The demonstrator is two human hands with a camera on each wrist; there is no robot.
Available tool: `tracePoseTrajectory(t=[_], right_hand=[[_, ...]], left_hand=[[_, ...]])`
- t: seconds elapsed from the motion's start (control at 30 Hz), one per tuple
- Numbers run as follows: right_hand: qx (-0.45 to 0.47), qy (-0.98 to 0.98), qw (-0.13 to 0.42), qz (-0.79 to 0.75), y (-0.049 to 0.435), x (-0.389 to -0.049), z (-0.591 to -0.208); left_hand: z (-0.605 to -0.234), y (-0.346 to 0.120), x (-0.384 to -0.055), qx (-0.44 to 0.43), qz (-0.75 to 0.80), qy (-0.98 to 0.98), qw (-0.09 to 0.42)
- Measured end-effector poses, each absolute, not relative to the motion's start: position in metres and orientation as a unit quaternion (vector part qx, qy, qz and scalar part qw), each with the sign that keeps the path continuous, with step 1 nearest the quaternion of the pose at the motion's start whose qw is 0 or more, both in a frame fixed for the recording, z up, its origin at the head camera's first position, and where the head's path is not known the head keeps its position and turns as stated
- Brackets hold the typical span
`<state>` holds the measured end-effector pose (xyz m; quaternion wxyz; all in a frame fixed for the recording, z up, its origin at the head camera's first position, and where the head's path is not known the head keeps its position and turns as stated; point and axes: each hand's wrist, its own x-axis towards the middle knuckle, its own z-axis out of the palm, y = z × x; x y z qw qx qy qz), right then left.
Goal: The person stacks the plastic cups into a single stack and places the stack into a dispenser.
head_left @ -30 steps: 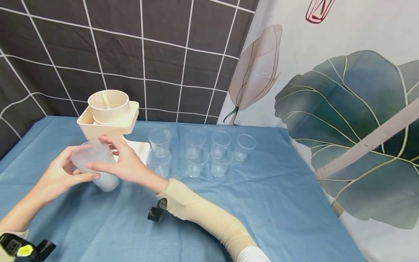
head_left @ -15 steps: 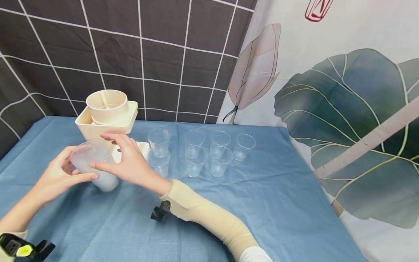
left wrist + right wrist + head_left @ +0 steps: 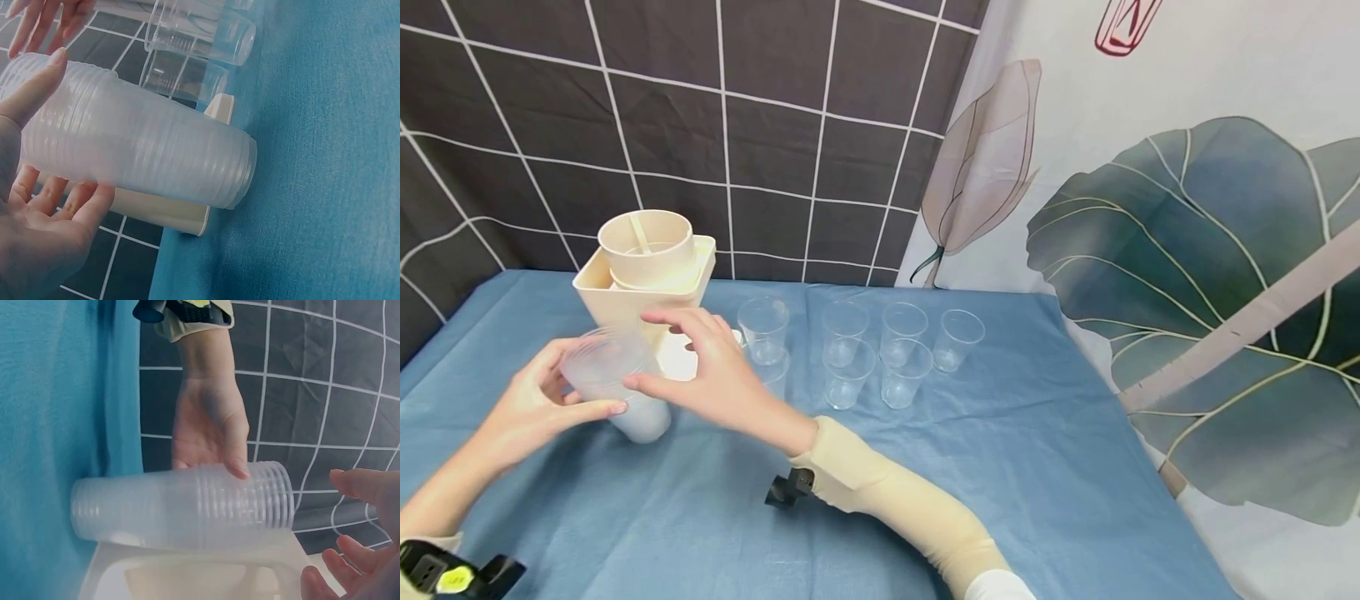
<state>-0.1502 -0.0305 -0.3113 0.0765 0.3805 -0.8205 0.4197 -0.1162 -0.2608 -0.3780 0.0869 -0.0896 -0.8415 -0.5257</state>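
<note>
A tall stack of nested clear plastic cups [image 3: 613,367] leans with its rims up and its base low near the cloth. My left hand [image 3: 538,400] grips it around the upper part, thumb on one side and fingers on the other, as the left wrist view of the cup stack [image 3: 150,134] shows. Just right of the rims is my right hand [image 3: 715,367], fingers spread and loosely bent, holding nothing. A gap separates the right hand [image 3: 362,544] from the stack in the right wrist view.
Behind the hands stands a cream holder [image 3: 640,292] with a square tray, a round cup-like top and a flat base. Several single clear cups [image 3: 848,375] stand upright in two rows to its right on the blue cloth [image 3: 1000,467]. A dark gridded backdrop [image 3: 775,142] hangs behind.
My right hand has drawn away to the right from the cup stack and now overlaps the nearest single cup in view. The left hand and the stack have stayed almost still.
</note>
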Motion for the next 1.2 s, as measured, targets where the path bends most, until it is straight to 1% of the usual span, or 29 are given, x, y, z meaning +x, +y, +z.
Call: tracePoseTrajectory(t=[0.17, 0.3, 0.53, 0.93, 1.2], right_hand=[[0.388, -0.826, 0.091, 0.399, -0.020, -0.148, -0.307], [0.393, -0.828, 0.092, 0.390, -0.011, -0.147, -0.304], [0.383, -0.823, 0.081, 0.412, 0.004, -0.146, -0.302], [0.369, -0.820, 0.099, 0.426, 0.031, -0.150, -0.302], [0.357, -0.823, 0.086, 0.434, 0.050, -0.155, -0.303]], left_hand=[[-0.380, -0.260, -0.117, -0.095, -0.528, -0.838, 0.095], [-0.379, -0.259, -0.117, -0.098, -0.531, -0.836, 0.100], [-0.376, -0.258, -0.115, -0.084, -0.537, -0.834, 0.096], [-0.376, -0.258, -0.115, -0.082, -0.543, -0.830, 0.100], [-0.377, -0.260, -0.116, -0.091, -0.550, -0.825, 0.097]])
